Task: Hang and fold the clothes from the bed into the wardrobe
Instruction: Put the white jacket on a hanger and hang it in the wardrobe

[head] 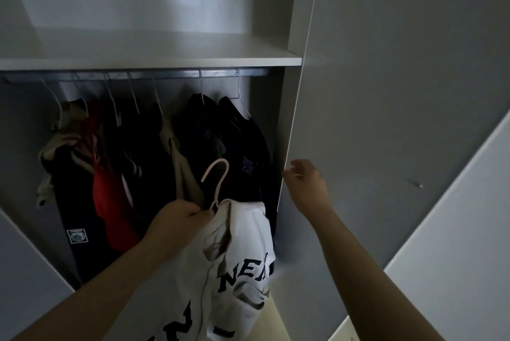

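1. Lower centre of the frame: left hand point(179, 219), fingers curled tight round the neck of a pink hanger point(218, 179), hook upright and well below the rail point(171, 75).
2. Draped from that hanger: white sweatshirt point(245, 247) with dark letters, bunched, trailing down to the bottom edge of the frame, in front of the open wardrobe and not yet hung.
3. Right of centre: right hand point(306, 183) at the edge of the wardrobe door point(386, 92), fingers loosely bent, fingertips at that edge; impossible to tell whether pinching it or only touching.
4. Across the upper middle: the rail, just under a white shelf point(151, 60).
5. On the rail, on thin hangers: dark garments point(237, 147) at centre, a red garment point(110, 202) and a beige garment point(66, 125) at left.
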Demonstrator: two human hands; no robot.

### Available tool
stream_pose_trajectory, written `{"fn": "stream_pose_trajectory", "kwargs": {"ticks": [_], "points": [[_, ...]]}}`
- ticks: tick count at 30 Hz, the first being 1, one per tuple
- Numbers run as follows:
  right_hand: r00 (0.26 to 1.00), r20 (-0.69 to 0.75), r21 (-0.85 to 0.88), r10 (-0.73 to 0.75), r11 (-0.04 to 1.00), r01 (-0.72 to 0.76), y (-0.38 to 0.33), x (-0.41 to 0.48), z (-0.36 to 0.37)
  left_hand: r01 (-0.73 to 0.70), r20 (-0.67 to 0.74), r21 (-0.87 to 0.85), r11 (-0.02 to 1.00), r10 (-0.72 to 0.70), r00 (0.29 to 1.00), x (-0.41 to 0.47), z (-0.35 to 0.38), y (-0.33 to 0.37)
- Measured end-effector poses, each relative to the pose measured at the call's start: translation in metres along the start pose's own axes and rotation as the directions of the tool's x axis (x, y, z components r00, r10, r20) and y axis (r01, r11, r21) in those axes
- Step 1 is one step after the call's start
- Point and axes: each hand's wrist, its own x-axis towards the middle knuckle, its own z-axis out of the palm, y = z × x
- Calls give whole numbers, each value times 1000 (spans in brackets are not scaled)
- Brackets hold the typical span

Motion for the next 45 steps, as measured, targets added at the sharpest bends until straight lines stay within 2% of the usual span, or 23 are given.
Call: {"fn": "stream_pose_trajectory", "kwargs": {"ticks": [8,11,19,32,36,41,45], "points": [[999,41,169,-1,986,-6,40,-48,-66,82,-13,-38,996,-83,996,-74,52,40],[1000,29,164,9,986,-14,54,-62,-96,81,-17,4,997,-81,997,-95,73,57],[997,12,106,-82,991,80,64,-94,-143,118,-31,-79,990,-121,992,-138,96,75],[995,-87,52,-41,998,46,81,-163,-186,-42,53,-36,998,44,998,-182,113,83],[995,-93,37,-26,999,29,87,-168,-203,-54,68,-1,999,54,996,-193,126,78],[996,-92,66,-21,997,27,94,-144,-223,-70,75,42,997,66,995,-204,134,88],[999,-30,98,-24,995,26,91,-97,-236,-97,58,106,990,91,994,-214,137,107]]}}
